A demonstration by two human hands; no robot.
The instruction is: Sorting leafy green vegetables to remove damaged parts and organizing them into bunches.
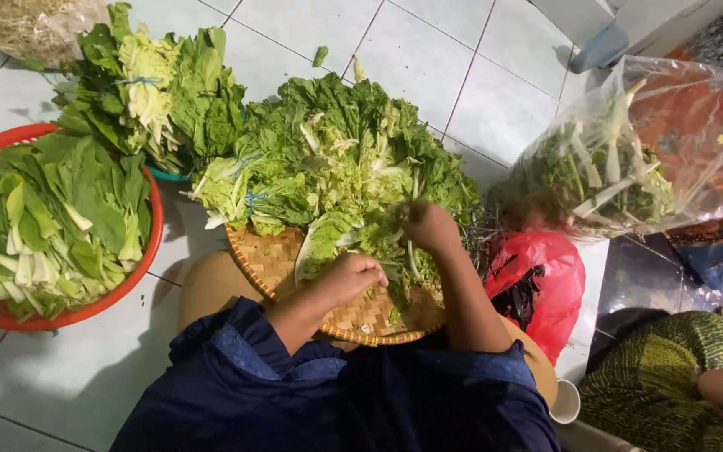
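Note:
A round woven bamboo tray (271, 261) rests on my lap, heaped with leafy greens (336, 159). My left hand (351, 276) is curled over stalks at the near edge of the pile, fingers closed on them. My right hand (430, 228) is fisted around a bunch of green stems in the middle of the heap. Both forearms reach out from dark blue sleeves. Some bundles in the pile are tied with blue bands.
A red plastic basin (149, 251) of sorted greens sits on the tiled floor at left, tied bundles (161, 92) behind it. A clear plastic bag (629, 151) of greens and a red bag (546, 285) lie at right. Another person's green-patterned sleeve (671, 385) shows at the lower right.

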